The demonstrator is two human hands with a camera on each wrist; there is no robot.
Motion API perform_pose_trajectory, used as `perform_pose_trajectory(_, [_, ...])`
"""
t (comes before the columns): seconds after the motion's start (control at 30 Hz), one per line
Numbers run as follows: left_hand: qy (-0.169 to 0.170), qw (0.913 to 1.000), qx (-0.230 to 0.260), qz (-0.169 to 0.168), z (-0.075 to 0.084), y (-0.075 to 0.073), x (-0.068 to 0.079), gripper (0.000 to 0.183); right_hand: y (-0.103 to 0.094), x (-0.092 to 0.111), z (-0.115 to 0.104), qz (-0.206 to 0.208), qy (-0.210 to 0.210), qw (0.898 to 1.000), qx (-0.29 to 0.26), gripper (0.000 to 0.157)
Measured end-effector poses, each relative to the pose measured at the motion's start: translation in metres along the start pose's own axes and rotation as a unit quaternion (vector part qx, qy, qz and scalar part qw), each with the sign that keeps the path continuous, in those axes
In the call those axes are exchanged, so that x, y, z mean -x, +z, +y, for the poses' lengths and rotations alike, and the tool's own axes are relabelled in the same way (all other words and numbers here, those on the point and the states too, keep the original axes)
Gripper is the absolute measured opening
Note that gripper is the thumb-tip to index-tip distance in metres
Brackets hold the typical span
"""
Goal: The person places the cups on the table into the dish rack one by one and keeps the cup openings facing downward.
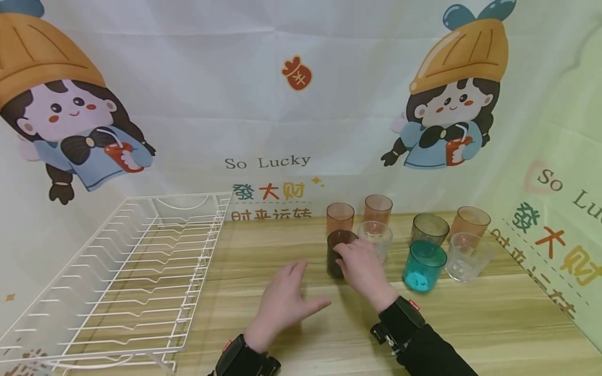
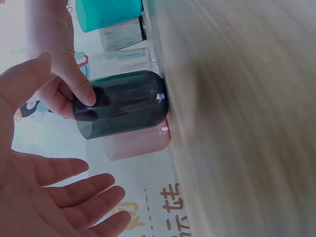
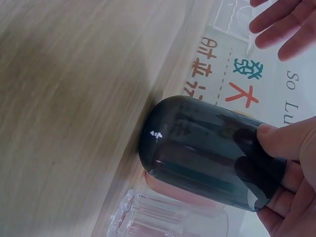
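A dark grey tinted glass [image 1: 335,266] stands upright at the wooden table's surface; whether its base touches the wood I cannot tell. My right hand [image 1: 366,271] grips it near the rim, the thumb on the near side in the right wrist view. Some of its fingertips show dark through the tinted wall. To the left of the glass, my left hand [image 1: 284,297] hovers with its fingers spread, apart from it and holding nothing. Close behind the dark glass are a pink glass [image 1: 339,216] and a clear glass [image 1: 382,235].
Another pink glass [image 1: 378,206] stands at the back. Further right are a teal glass [image 1: 423,269], an olive-grey glass [image 1: 429,228], a pink glass [image 1: 472,219] and a clear glass [image 1: 463,261]. A white wire rack [image 1: 193,292] takes up the left side. Printed cloth [image 1: 263,120] hangs behind.
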State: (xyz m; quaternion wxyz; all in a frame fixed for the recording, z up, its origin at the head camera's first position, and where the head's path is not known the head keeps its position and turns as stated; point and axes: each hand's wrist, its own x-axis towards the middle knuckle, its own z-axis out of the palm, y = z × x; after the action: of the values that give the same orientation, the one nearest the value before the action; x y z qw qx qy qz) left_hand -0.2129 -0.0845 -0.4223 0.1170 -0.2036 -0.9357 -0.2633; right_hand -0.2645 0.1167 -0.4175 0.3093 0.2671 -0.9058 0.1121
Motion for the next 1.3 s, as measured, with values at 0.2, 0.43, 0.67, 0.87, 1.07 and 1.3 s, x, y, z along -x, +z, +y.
perform_pose_trajectory(0.2, [0.006, 0.9999, -0.003, -0.012, 0.007, -0.005, 0.000, 0.094, -0.007, 0.002, 0.001, -0.007, 0.024, 1.000, -0.014, 0.021])
perform_pose_trajectory(0.43, [0.020, 0.9991, -0.013, -0.034, 0.015, -0.016, 0.000, 0.092, -0.028, -0.002, 0.001, 0.009, 0.028, 0.999, -0.035, 0.022])
perform_pose_trajectory(0.67, [0.029, 0.9989, -0.017, -0.034, 0.022, -0.027, 0.000, 0.093, -0.050, -0.004, 0.002, 0.014, 0.033, 0.998, -0.053, 0.020])
perform_pose_trajectory(0.87, [0.035, 0.9993, -0.004, -0.013, 0.025, -0.036, -0.003, 0.094, -0.061, -0.004, 0.004, 0.017, 0.055, 0.996, -0.069, 0.019])
perform_pose_trajectory(1.07, [0.028, 0.9995, 0.013, 0.005, 0.027, -0.043, -0.008, 0.094, -0.074, -0.005, 0.002, 0.013, 0.106, 0.987, -0.117, 0.018])
perform_pose_trajectory(1.3, [0.011, 0.9987, 0.039, 0.032, 0.028, -0.047, -0.012, 0.096, -0.087, -0.006, 0.002, 0.036, 0.143, 0.978, -0.146, 0.020])
